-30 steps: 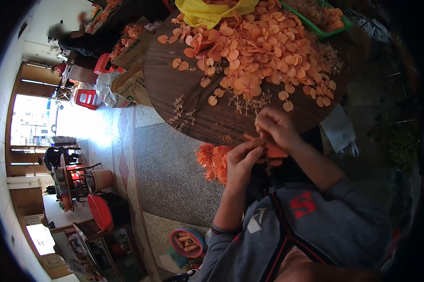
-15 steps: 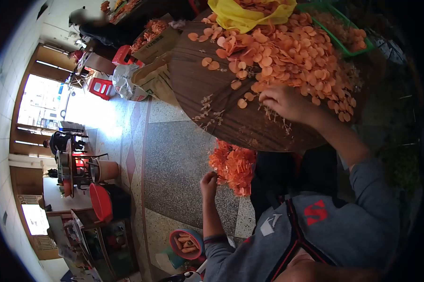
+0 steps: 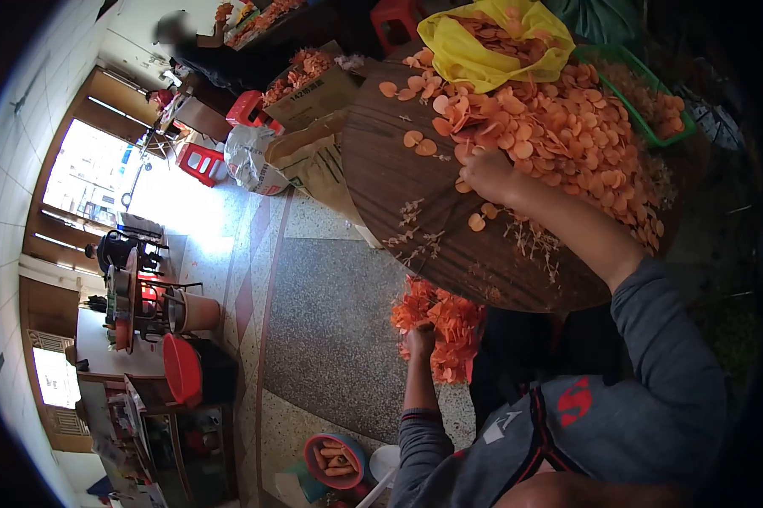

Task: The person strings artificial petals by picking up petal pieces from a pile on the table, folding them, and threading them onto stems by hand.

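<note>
My left hand (image 3: 419,339) is closed, low beside the table, over the edge of a bunch of orange artificial petals (image 3: 455,334). What its fingers grip is hidden. On the round wooden table (image 3: 381,161), my right hand (image 3: 487,175) reaches the near edge of a pile of loose orange petals (image 3: 559,127). Its fingers are curled together, and anything between them cannot be made out. Thin stems with small pale buds (image 3: 535,245) lie under the right forearm, and more such sprigs (image 3: 417,233) lie near the table's left edge.
A yellow bag (image 3: 457,63) of petals and a green basket (image 3: 652,135) stand at the table's far side. Beside the table are a paper sack (image 3: 314,165) and a cardboard box (image 3: 318,97). A tub (image 3: 312,453) sits on the floor. Another person (image 3: 203,63) is farther back.
My left hand has moved right, from beside the orange bunch to over it. My right hand has shifted from the bud stems to the pile's edge. The whole view has also shifted.
</note>
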The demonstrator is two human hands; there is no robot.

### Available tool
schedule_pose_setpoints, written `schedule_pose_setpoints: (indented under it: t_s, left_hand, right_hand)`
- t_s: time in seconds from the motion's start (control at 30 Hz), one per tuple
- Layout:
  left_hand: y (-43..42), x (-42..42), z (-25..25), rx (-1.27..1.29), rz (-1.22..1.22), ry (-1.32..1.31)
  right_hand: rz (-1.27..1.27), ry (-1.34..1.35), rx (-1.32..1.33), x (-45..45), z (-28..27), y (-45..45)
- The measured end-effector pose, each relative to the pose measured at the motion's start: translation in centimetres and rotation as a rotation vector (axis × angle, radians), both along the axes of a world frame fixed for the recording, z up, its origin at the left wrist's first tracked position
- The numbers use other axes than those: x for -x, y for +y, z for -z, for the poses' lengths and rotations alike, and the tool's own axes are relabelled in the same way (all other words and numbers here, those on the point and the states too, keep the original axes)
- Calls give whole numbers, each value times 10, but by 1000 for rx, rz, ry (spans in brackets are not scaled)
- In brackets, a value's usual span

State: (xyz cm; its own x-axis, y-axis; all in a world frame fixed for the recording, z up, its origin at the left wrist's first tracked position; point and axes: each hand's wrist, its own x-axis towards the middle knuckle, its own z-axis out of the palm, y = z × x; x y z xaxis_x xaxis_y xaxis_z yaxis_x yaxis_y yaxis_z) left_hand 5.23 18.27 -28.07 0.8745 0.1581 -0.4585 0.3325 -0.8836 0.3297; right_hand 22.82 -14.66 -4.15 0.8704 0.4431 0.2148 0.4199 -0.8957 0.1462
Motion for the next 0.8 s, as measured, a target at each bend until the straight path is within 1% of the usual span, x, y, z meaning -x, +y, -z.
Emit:
schedule_pose_setpoints:
  t_s: [0.03, 0.1, 0.13, 0.23, 0.3, 0.33, 0.4, 0.43, 0.5, 0.53, 0.57, 0.6, 0.67, 0.73, 0.77, 0.8]
  left_hand:
    - [-1, -1, 0, 16, -14, 14]
    - [-5, -7, -5, -63, 35, 82]
    - [-7, -8, -10, -104, 60, 118]
    - [-17, -5, -24, -36, -31, 93]
    - [-13, -2, -19, 76, -21, 76]
    - [-10, 0, -17, 130, -16, 67]
    - [-2, 2, -15, 211, -54, 24]
    - [2, 2, -15, 252, -73, 3]
    - [18, 3, -7, 400, -113, -306]
    - [20, 0, -28, 472, -127, -461]
    - [24, 0, -50, 660, -254, -551]
    - [8, 3, -114, 850, -380, -632]
    - [-15, 17, -208, 725, -268, -908]
    - [-37, 29, -264, 489, 97, -1127]
    - [-49, 34, -282, 367, 276, -1233]
    - [-69, 39, -294, 482, 289, -1029]
  right_hand:
    - [-7, -19, -2, -2, 2, 0]
    - [-21, -53, -6, -2, 4, 0]
    - [-30, -60, -71, -1, 4, -1]
    - [-49, -79, -258, 4, -2, -6]
    - [-56, -97, -382, 7, -10, -7]
    - [-68, -31, -519, 9, -16, -7]
    - [-89, 105, -794, 14, -29, -6]
    - [-63, 149, -873, 18, -40, -5]
    - [0, 238, -1036, 30, -56, -1]
    - [-163, 55, -877, 34, -57, -1]
    - [-318, -126, -708, 37, -57, -1]
    - [-459, -303, -527, 42, -58, -2]
    - [-509, -125, -347, 90, -81, 13]
    - [-553, 73, -136, 135, -79, 26]
    - [-578, 95, -151, 151, -67, 34]
    - [-608, 117, -170, 164, -57, 41]
